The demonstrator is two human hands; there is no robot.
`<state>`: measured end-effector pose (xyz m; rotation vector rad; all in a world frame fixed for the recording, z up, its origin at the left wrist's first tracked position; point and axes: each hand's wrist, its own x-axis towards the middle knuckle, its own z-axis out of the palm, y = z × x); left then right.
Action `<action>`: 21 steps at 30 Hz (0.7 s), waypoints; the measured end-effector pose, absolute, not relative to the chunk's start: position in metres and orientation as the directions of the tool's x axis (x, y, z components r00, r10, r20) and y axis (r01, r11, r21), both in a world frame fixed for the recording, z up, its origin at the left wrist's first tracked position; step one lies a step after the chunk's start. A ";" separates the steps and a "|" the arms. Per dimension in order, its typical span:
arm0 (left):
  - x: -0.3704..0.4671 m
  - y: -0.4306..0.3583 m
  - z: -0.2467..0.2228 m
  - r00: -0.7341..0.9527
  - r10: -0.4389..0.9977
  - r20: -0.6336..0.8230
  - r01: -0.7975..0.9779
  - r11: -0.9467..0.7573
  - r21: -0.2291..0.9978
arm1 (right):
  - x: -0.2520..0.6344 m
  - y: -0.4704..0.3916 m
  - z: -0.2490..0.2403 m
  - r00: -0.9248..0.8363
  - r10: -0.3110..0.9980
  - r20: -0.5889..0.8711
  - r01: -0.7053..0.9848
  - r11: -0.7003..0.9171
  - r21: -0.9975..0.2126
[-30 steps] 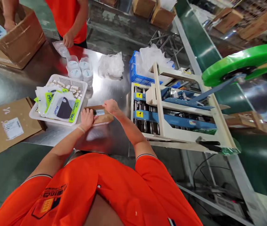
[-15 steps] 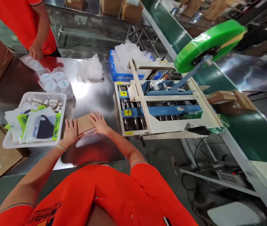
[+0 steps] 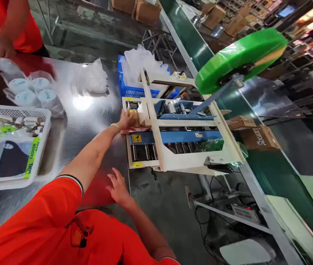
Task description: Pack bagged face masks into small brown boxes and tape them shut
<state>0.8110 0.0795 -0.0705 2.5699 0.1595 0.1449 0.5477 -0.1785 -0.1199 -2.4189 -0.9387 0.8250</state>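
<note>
My left hand (image 3: 125,120) is on the near end of a small brown cardboard box (image 3: 138,124), its fingers over the top. The box lies at the mouth of a carton taping machine (image 3: 156,137), partly inside its frame between the blue side rails. Part of the box is hidden by my hand and the cream frame. My right hand (image 3: 118,187) is held over the table edge, fingers apart, with nothing in it. A big green tape roll (image 3: 244,55) is mounted on an arm above the machine.
On the metal table (image 3: 76,147) are a white basket (image 3: 45,136) of packaged goods, wrapped round tubs (image 3: 47,96) and a clear plastic bundle (image 3: 91,78). Behind the machine is a blue crate (image 3: 121,82). A green conveyor (image 3: 263,158) runs along the right. A co-worker's hand (image 3: 3,46) is at upper left.
My left hand has moved right with the box, from the table into the machine's entrance. My right hand has come off the box and back toward me. The view has turned right.
</note>
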 end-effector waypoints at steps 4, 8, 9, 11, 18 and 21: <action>0.786 0.045 -0.073 0.975 0.118 0.186 -0.047 -0.713 0.699 | 0.558 -0.156 -0.119 0.503 0.804 -0.316 0.522 -0.574 -0.631; 0.626 0.084 -0.089 0.886 0.306 0.348 -0.064 -0.664 0.745 | 0.564 -0.106 -0.120 0.333 0.876 -0.348 0.554 -0.480 -0.680; 0.570 0.103 -0.092 0.842 0.412 0.349 0.027 -0.677 0.736 | 0.560 -0.087 -0.119 0.267 0.899 -0.348 0.563 -0.439 -0.700; 0.449 0.144 -0.093 0.598 0.748 0.288 0.391 -0.586 0.709 | 0.541 -0.042 -0.117 0.120 0.935 -0.332 0.577 -0.338 -0.743; 0.103 0.243 -0.074 -0.461 0.881 0.102 0.709 0.297 0.639 | 0.376 0.138 -0.101 -0.221 0.911 -0.349 0.646 -0.131 -0.752; 0.042 0.261 -0.076 -0.574 0.819 -0.008 0.643 0.457 0.615 | 0.306 0.202 -0.098 -0.156 0.919 -0.362 0.705 -0.153 -0.693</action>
